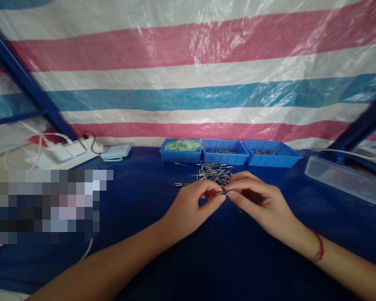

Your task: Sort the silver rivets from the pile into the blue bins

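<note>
Over the front of a loose pile of thin metal blind rivets [214, 172], my two hands meet fingertip to fingertip. My left hand [188, 205] is closed in a pinch, thumb against forefinger, on a rivet [221, 193]. Closed the same way, my right hand [263, 198] pinches a rivet [231, 190] whose thin pin points toward the left fingertips. The two pieces cross or touch between the hands; I cannot tell which. My fingers partly cover the pile behind them.
Behind the pile stand three blue bins: the left bin [181, 157] holds green-and-white packets, the middle bin [225, 159] and right bin [274, 160] hold rivets. A clear plastic lid [344, 179] lies right. A power strip [65, 152] and light-blue case [115, 152] sit left.
</note>
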`<control>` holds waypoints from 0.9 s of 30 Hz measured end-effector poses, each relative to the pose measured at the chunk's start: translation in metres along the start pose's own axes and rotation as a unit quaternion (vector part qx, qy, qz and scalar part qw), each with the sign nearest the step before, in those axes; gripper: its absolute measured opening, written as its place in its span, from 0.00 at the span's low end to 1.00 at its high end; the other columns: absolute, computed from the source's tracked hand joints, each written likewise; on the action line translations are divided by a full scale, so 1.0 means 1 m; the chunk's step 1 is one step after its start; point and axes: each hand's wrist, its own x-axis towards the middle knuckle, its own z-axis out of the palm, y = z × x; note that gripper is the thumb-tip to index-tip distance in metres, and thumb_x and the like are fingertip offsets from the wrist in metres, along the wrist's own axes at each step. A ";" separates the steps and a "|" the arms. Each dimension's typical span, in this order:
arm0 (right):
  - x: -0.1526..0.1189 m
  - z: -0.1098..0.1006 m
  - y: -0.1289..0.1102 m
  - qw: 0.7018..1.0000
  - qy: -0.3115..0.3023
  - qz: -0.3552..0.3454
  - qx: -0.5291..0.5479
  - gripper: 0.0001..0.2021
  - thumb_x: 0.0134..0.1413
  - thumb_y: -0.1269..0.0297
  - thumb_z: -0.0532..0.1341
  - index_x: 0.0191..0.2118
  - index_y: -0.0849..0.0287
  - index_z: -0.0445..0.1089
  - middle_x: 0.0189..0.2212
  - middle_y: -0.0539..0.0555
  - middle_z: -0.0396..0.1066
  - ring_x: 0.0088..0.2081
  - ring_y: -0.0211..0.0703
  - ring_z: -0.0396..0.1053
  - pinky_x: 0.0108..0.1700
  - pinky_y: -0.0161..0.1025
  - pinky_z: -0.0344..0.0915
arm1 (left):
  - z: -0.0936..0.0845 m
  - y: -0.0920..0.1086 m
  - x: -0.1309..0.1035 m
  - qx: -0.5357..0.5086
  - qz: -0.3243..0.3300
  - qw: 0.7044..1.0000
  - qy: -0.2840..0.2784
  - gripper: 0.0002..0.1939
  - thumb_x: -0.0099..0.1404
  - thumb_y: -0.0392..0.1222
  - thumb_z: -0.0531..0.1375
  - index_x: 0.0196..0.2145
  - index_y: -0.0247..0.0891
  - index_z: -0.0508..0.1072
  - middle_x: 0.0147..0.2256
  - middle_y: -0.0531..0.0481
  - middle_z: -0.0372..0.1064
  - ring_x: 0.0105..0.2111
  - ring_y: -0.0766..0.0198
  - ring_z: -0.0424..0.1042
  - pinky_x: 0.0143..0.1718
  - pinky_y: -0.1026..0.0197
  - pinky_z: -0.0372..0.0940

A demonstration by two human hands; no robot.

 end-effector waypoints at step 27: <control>0.044 -0.084 0.087 0.920 0.235 0.253 -0.186 0.22 0.51 0.48 0.55 0.26 0.64 0.73 0.22 0.57 0.72 0.23 0.43 0.66 0.24 0.38 0.58 | -0.006 -0.008 -0.001 0.122 0.078 0.989 -0.011 0.10 0.63 0.36 0.56 0.43 0.40 0.67 0.38 0.49 0.67 0.38 0.63 0.68 0.42 0.57 0.64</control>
